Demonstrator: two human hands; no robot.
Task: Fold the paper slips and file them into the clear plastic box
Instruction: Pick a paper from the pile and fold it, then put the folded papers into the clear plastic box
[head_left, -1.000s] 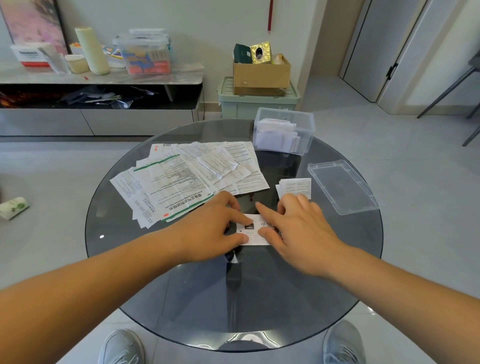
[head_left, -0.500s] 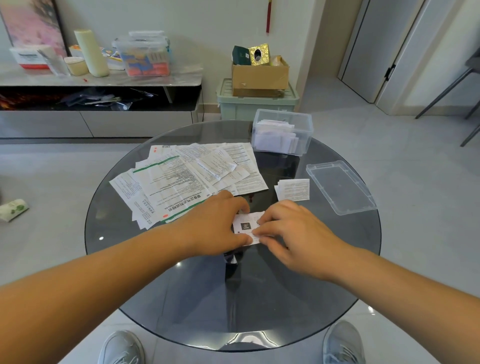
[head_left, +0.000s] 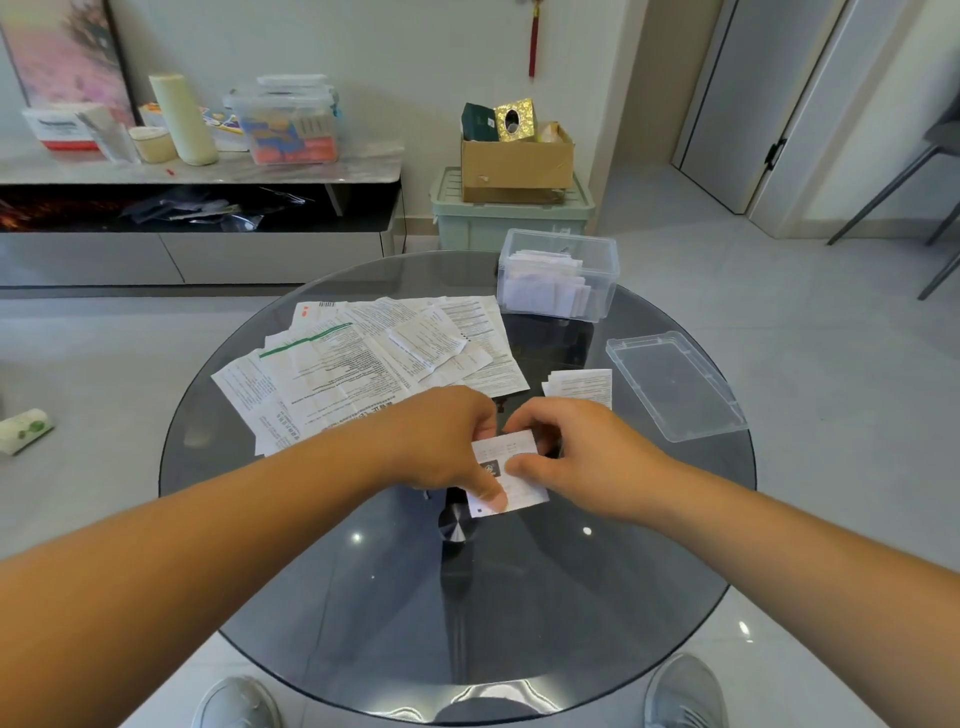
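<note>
Head view, looking down on the round glass table (head_left: 363, 597).

- Left grip (head_left: 441, 441): pinching the folded slip (head_left: 522, 493), thumb on its near-left corner, fingers curled behind the far edge.
- Right grip (head_left: 582, 457): pinching the same slip from the right, thumb on its printed face.
- The slip sits between both grips near the table's middle. I cannot tell whether it touches the glass.
- Loose sheets (head_left: 374, 364) fanned out on the left half, just beyond my left grip.
- Small folded stack (head_left: 579, 387) just beyond my right grip.
- Clear plastic box (head_left: 608, 270) at the far edge, open, with slips standing inside.
- Its lid (head_left: 675, 384) lies on the right, apart from the box.
</note>
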